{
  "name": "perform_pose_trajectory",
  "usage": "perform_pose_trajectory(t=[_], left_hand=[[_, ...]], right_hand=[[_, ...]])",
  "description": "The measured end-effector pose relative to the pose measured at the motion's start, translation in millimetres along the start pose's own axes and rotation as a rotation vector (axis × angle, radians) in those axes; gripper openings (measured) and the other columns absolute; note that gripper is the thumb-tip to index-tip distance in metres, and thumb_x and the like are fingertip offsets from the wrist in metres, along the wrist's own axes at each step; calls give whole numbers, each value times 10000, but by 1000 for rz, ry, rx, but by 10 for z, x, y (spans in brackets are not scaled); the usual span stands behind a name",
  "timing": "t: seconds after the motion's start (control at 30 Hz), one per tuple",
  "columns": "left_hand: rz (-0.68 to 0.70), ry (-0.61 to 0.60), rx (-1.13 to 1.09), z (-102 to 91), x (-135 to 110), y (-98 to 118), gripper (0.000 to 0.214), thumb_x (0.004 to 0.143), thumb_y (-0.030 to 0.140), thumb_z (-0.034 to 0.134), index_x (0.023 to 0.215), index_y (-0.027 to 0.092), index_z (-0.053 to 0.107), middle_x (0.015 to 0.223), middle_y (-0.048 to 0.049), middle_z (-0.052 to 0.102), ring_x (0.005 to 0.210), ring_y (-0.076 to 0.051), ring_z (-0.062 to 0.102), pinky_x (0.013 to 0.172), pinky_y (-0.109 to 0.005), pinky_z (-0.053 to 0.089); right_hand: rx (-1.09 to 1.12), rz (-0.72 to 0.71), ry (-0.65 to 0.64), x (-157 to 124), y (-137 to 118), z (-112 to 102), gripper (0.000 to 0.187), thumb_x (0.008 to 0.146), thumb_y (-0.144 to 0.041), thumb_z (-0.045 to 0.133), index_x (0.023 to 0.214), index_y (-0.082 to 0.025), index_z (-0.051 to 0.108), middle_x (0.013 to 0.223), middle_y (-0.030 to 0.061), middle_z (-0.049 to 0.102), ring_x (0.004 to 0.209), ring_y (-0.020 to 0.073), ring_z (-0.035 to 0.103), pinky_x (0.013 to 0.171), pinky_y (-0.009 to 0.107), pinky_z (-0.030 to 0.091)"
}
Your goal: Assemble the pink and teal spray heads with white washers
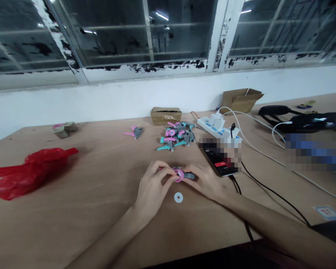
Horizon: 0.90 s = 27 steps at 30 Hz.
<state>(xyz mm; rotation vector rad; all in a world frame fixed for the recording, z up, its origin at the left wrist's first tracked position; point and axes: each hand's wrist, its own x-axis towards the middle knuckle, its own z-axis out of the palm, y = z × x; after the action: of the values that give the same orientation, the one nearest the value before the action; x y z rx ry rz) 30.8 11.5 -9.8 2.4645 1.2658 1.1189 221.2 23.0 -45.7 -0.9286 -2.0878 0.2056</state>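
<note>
Both hands meet over the table on a small pink-and-grey plastic gadget [180, 175] with a ring-shaped pink part. My left hand [154, 183] pinches the pink ring between thumb and fingers. From the other side, my right hand [204, 180] grips the grey end, and its fingertips partly cover it. Just below them a flat white disc [175, 197] with a central hole lies on the wood. Beyond the hands is a pile of similar gadgets [172, 139] in pink, teal and grey. Another pink-and-grey gadget [136, 132] lies apart to the pile's left.
A phone [221, 164] with a cable lies right of my right hand. Behind it are a white power strip [210, 127] and two cardboard boxes, one small [166, 118], one larger [235, 102]. A red plastic bag [36, 170] rests at left. Black headgear [310, 121] sits far right.
</note>
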Motion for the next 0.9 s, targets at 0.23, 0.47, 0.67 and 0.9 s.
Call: perform_pose_trajectory(t=[0.23,0.47,0.67,0.9], left_hand=[[-24,-37,-21,-1,0,6,80,807,180,604,803,238,660,925,-19,556,837,-158,571,710,-300,511],[-102,-51,-54,8,6,21,92,811,198,583,841,242,658,950,-24,565,881,-169,574,708,-298,532],[-179,-60,-73,43,24,19,69,777,172,599,785,224,644,897,-22,598,901,-188,568,752,-338,518],[-266,-73,-29,59,23,-10,84,806,207,561,768,195,635,885,-28,604,893,-204,562,800,-391,467]], right_hand=[[18,-8,-3,6,-1,-7,99,842,-278,580,872,-184,583,844,51,677,773,177,635,666,294,506],[-4,-7,-2,45,-6,-15,91,841,-264,578,889,-187,588,873,63,686,809,187,647,702,310,522],[-68,-37,-5,41,18,14,64,835,-196,564,891,-196,595,886,59,678,845,189,635,746,328,521],[-128,-90,49,59,1,12,125,800,-134,590,918,-177,597,913,77,659,926,216,584,800,366,485]])
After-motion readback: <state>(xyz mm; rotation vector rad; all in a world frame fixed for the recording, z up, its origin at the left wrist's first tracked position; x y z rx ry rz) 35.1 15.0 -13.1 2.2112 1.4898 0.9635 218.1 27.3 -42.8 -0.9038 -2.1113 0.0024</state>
